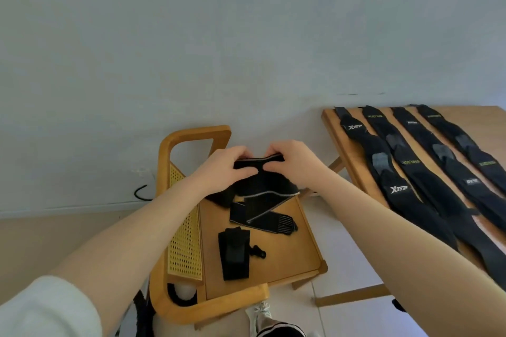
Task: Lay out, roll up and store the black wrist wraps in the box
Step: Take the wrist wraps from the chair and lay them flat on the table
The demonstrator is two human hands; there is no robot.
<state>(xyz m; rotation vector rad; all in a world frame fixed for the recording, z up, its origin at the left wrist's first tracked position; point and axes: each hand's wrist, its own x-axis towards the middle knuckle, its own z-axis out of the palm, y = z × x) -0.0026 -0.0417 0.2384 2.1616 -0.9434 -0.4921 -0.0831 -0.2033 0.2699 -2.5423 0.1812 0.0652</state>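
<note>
While both hands [257, 164] grip one wrap [258, 159] | four laid out [410, 172]

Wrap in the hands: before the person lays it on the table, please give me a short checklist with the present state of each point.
1. Left hand grips the wrap: ok.
2. Right hand grips it too: ok.
3. Wrap pulled straight: not ok, its lower part hangs bunched over the tray.
4. Free space on the table: ok, bare wood at the far right.
5. Laid wraps lie flat, side by side: ok.
6. Box in view: not ok, none seen.
</note>
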